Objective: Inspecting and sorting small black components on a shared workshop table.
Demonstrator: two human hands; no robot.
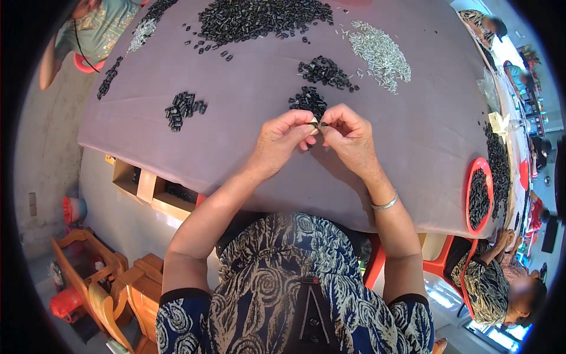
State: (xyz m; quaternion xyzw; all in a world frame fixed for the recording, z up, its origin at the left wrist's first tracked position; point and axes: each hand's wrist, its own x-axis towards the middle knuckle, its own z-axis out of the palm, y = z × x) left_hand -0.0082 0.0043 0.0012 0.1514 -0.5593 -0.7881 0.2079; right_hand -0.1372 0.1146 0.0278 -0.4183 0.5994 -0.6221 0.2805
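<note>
My left hand and my right hand meet above the cloth-covered table, fingertips nearly touching. Each is closed in a pinch. Between the fingers of the left is a small dark part, mostly covered; what the right pinches is too small to make out. Just beyond my fingers lies a small pile of black plastic parts. Farther back is a second black heap, and to its right spreads a pile of small silvery, screw-like metal pieces. A separate cluster of black parts sits to the left.
A large black heap covers the table's far side. At right stands a red basin of black parts. Below the left table edge are cardboard boxes. Other people sit at far left and right. Wooden chairs stand at lower left.
</note>
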